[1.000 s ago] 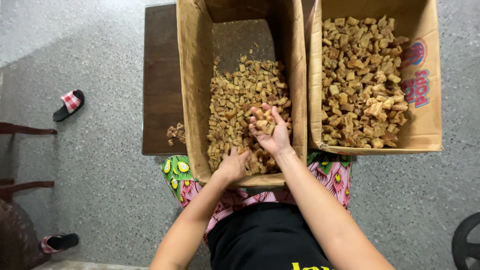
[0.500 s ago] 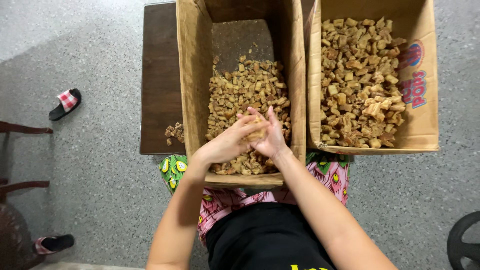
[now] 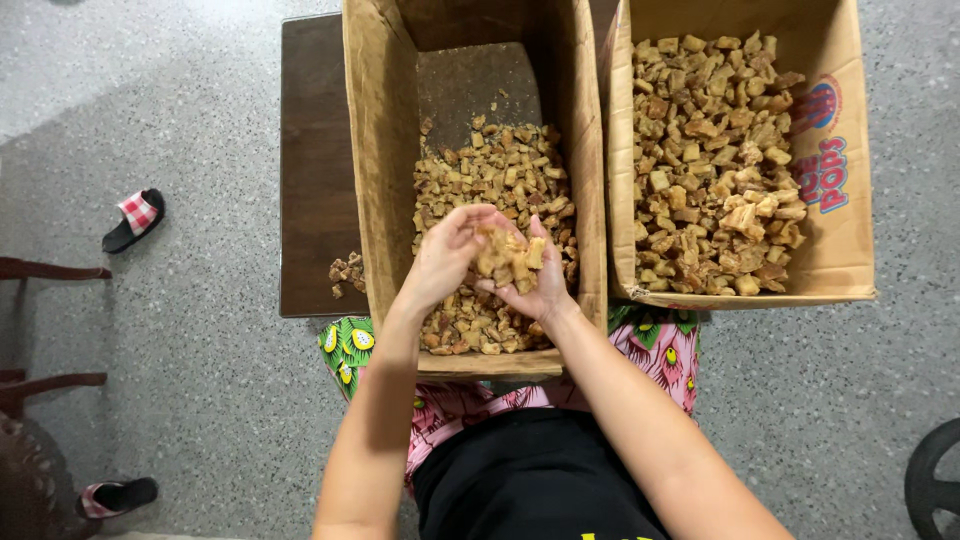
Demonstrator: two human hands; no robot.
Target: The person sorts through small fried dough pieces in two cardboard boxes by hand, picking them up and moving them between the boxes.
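Lap: patterned pink-green trousers (image 3: 668, 352) and a dark top, nearest the camera.
Left hand (image 3: 445, 262): raised over the near part of the left box, fingers curled, cupped against the other hand.
Right hand (image 3: 532, 285): palm up, fingers half curled, cupped under a small heap.
Held pieces (image 3: 507, 257): tan crusty chunks, cradled between both palms, above the box's contents.
Left box (image 3: 385, 170): tall cardboard, chunks heaped in its near half, far floor bare.
Right box (image 3: 835, 250): just beside, right, filled with bigger tan chunks (image 3: 715, 165).
Board (image 3: 312, 160): dark brown, under the boxes; a few loose chunks (image 3: 346, 273) at its near left edge.
Floor left: checked sandal (image 3: 133, 219), well apart.
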